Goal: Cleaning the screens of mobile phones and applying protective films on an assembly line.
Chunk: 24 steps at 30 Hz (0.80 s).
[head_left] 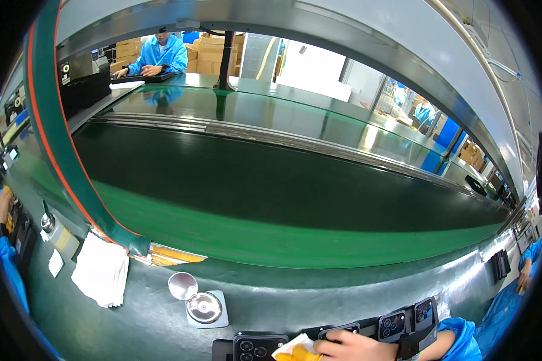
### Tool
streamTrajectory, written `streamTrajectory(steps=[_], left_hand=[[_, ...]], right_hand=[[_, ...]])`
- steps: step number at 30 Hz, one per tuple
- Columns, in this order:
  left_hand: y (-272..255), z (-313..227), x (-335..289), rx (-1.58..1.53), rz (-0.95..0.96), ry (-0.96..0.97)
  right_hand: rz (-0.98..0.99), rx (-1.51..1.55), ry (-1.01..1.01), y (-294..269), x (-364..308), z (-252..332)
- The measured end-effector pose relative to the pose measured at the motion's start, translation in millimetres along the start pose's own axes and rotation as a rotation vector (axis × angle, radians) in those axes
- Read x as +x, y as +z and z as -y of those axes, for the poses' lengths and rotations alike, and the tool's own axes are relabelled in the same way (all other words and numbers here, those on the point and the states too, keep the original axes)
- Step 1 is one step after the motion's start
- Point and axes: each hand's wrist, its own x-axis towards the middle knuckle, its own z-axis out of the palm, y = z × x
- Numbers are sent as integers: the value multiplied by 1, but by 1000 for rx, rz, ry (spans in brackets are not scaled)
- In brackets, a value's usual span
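Observation:
My right hand (pixel 355 345) reaches in from the lower right, with a blue sleeve (pixel 461 337) and a black band (pixel 417 343) at the wrist. Its fingers are bent at a folded white cloth (pixel 293 343), beside yellow material that looks like finger covers (pixel 300 354). The cloth lies against a dark phone (pixel 259 347) with several round lenses. Under and beyond the hand stand more phones, one partly covered (pixel 338 331), others farther right (pixel 392 325) (pixel 424 311), in black holders. My left hand does not show.
A metal-topped dispenser (pixel 205 307) with its round lid (pixel 182 286) raised stands ahead. Left of it lie white wipes (pixel 102 271) and a bottle (pixel 62 236). A green conveyor belt (pixel 253 240) runs across, under a metal frame. Co-workers sit opposite (pixel 162 54) and at both sides.

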Motion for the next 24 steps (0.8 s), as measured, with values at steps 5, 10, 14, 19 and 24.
streamTrajectory(steps=[5, 10, 14, 19, 24], left_hand=[[-1, -5, 11, -113, 22, -92], [-11, -2, 15, 33, 206, 32], [-9, -4, 7, 45, 37, -78], [-5, -11, 11, -45, 73, -128], [-19, 0, 5, 81, 67, -74]], right_hand=[[-22, 16, -29, -11, 0, 11], [-140, 23, 69, 0, 9, -2], [-103, -37, 122, 5, 13, -4], [-43, -89, 12, -7, 6, 6], [-112, 6, 64, 2, 10, -3]])
